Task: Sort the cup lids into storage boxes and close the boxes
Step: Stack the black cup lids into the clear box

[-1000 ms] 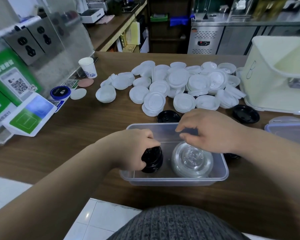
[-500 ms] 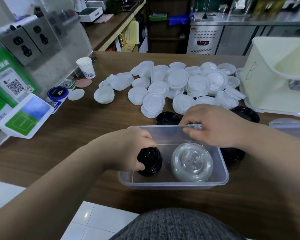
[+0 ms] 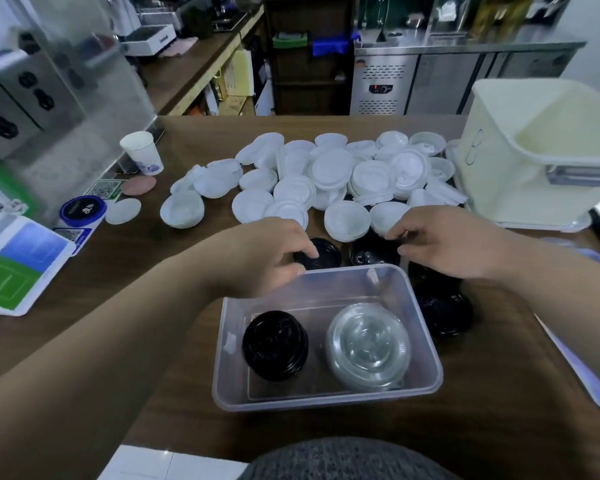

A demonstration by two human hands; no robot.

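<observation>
A clear plastic storage box [image 3: 426, 344] sits in front of me on the brown counter. It holds a stack of black lids [image 3: 276, 344] on the left and a stack of clear lids [image 3: 368, 348] on the right. Just behind the box, my left hand [image 3: 267, 254] pinches the left edge of a loose black lid [image 3: 326, 252]. My right hand [image 3: 444, 244] has loosely curled fingers at the right edge of a second black lid [image 3: 368, 252]. More black lids [image 3: 444, 313] lie right of the box, partly under my right wrist. A heap of white lids [image 3: 326, 178] spreads further back.
A big cream bin [image 3: 520, 161] stands at the back right. A paper cup [image 3: 142, 152], a blue-rimmed round tin [image 3: 83, 210] and signs [image 3: 18, 261] line the left side. A clear box lid [image 3: 575, 362] lies at the right edge.
My left hand let go of the black stack in the box and moved back to a loose black lid. My right hand left the box and reached behind it.
</observation>
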